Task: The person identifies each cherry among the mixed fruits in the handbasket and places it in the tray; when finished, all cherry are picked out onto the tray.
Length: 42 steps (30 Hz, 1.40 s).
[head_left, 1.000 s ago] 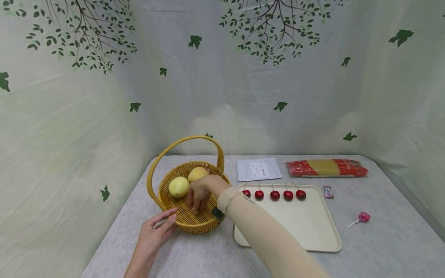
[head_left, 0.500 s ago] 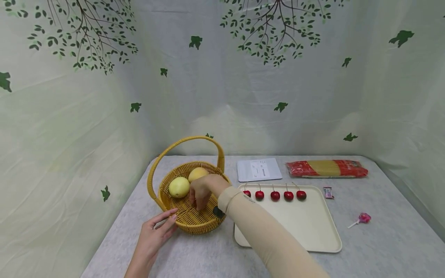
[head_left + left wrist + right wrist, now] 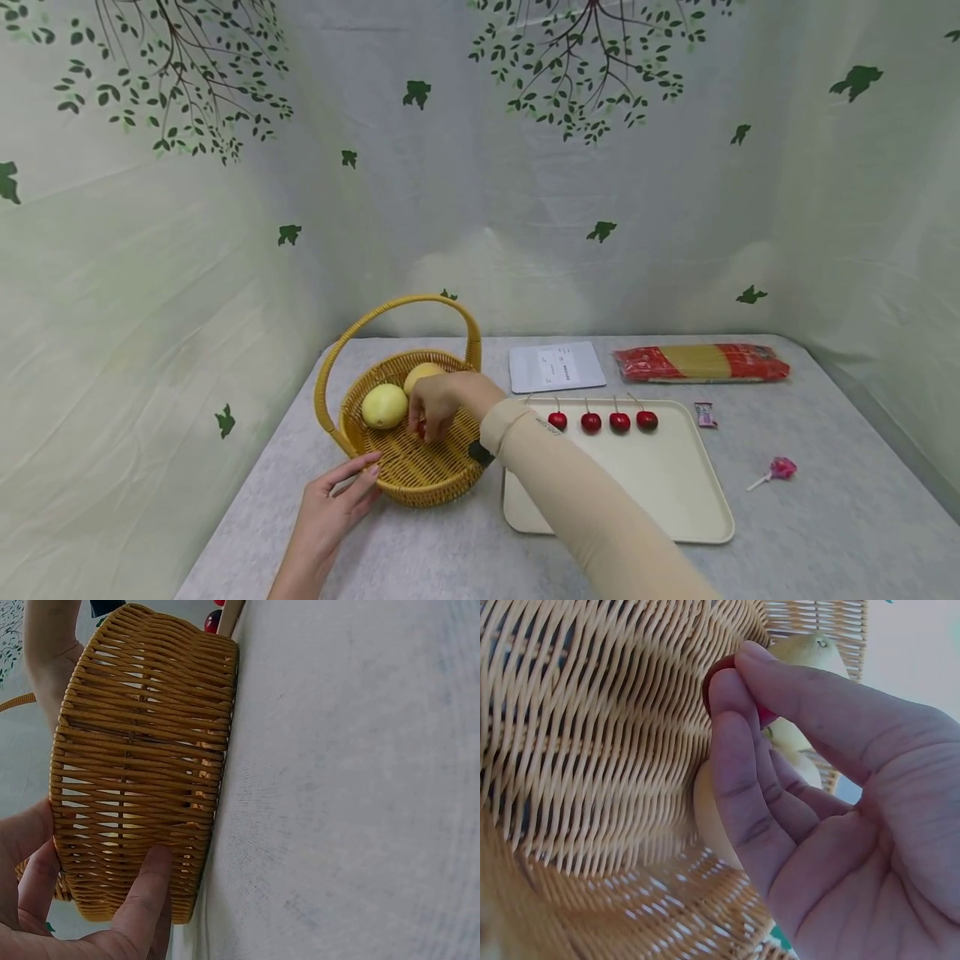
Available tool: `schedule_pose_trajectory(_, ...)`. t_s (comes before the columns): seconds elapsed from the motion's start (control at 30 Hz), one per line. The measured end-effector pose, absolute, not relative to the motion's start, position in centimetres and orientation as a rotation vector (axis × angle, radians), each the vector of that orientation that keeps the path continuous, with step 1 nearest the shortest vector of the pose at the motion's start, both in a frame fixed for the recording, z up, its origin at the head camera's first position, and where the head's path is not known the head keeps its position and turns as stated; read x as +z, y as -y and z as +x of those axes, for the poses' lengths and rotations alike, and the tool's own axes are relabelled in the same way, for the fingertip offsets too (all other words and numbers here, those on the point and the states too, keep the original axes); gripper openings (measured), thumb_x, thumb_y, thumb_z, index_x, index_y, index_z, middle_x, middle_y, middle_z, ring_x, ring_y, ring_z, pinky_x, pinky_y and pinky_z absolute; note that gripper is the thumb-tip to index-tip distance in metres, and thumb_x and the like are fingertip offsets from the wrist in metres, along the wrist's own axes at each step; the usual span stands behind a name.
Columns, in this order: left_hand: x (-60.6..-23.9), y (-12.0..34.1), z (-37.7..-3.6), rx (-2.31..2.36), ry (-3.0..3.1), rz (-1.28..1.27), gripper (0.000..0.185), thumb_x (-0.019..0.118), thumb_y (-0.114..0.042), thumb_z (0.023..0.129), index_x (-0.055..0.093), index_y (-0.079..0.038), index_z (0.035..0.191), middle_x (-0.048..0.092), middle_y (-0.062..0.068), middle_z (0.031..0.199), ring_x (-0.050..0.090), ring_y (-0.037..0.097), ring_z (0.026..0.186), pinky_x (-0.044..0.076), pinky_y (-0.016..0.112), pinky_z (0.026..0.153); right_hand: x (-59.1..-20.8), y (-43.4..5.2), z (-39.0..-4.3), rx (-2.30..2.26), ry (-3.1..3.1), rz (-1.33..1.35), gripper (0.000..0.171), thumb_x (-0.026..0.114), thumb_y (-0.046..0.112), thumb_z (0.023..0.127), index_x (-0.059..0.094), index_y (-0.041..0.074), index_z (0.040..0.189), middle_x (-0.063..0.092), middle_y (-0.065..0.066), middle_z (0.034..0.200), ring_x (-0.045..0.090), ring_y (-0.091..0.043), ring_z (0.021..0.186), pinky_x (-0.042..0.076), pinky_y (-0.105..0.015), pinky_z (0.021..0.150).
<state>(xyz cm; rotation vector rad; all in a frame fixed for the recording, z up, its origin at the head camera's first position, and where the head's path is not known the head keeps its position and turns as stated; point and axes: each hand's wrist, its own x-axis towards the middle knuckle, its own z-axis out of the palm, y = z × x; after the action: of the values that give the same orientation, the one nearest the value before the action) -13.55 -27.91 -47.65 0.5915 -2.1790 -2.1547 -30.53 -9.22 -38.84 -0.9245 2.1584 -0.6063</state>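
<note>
A yellow wicker basket (image 3: 431, 498) with a tall arched handle stands left of centre. My left hand (image 3: 330, 504) holds its near-left rim, with one finger (image 3: 142, 900) pressed along the outer wall in the left wrist view. Inside the basket, my right hand (image 3: 442, 402) pinches a red cherry (image 3: 718, 673) between thumb and fingers, which mostly hide it. Just beyond that hand lie a pale yellow round fruit (image 3: 385, 406) and a second, more orange-yellow one (image 3: 422, 374), partly covered by the hand.
To the right, a cream tray (image 3: 652, 517) bears a row of cherries (image 3: 591, 423); the right forearm crosses its left side. Behind are a grey-white labelled pouch (image 3: 558, 367) and a red-and-yellow noodle packet (image 3: 701, 363). Farther right lie a small wrapped candy (image 3: 705, 415) and a pink lollipop (image 3: 782, 468).
My right hand has turned slightly in the basket, and red now shows between its fingers. Its wrist has shifted right, covering the leftmost cherry on the tray. The left hand stays put.
</note>
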Motion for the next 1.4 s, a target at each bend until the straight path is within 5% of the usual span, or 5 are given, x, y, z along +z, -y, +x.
schedule_pose_trajectory(0.37,-47.6,27.9,-13.6,-2.175,2.179,0.608,0.048,0.075,-0.018,0.104,0.064,-0.006,0.149,0.063,0.001,0.145,0.070,0.008,0.120,0.064,0.033,0.101,-38.6,6.7,-31.2,-0.616,-2.215,-0.991,0.030,0.082,0.006,0.095,0.076,0.003,0.124,0.072,0.001,0.100,0.067,-0.007,0.083,0.066,-0.032,0.088)
schedule_pose_trajectory(0.53,-47.6,28.1,-13.6,-2.177,2.200,0.613,0.045,0.072,-0.019,0.105,0.065,-0.010,0.149,0.059,0.003,0.150,0.070,0.009,0.120,0.064,0.033,0.102,-38.1,5.5,-31.5,-0.654,-2.188,-0.994,0.031,0.081,0.003,0.096,0.073,-0.002,0.125,0.073,-0.006,0.106,0.066,-0.009,0.083,0.065,-0.045,0.097)
schedule_pose_trajectory(0.8,-47.6,28.2,-13.6,-2.184,2.203,0.607,0.046,0.072,-0.020,0.106,0.065,-0.010,0.149,0.063,-0.001,0.146,0.070,0.009,0.121,0.064,0.034,0.102,-37.4,2.9,-32.0,-0.597,-2.271,-1.052,0.028,0.086,0.011,0.093,0.074,0.005,0.118,0.074,-0.002,0.105,0.062,-0.009,0.087,0.056,-0.023,0.074)
schedule_pose_trajectory(1.4,-47.4,28.3,-13.6,-2.179,2.212,0.595,0.047,0.075,-0.024,0.104,0.066,-0.010,0.148,0.066,-0.004,0.140,0.070,0.007,0.119,0.064,0.033,0.101,-36.6,-4.8,-32.6,-0.673,-2.350,-1.099,0.016,0.083,0.017,0.095,0.079,0.013,0.110,0.073,0.001,0.096,0.065,-0.015,0.088,0.057,-0.023,0.075)
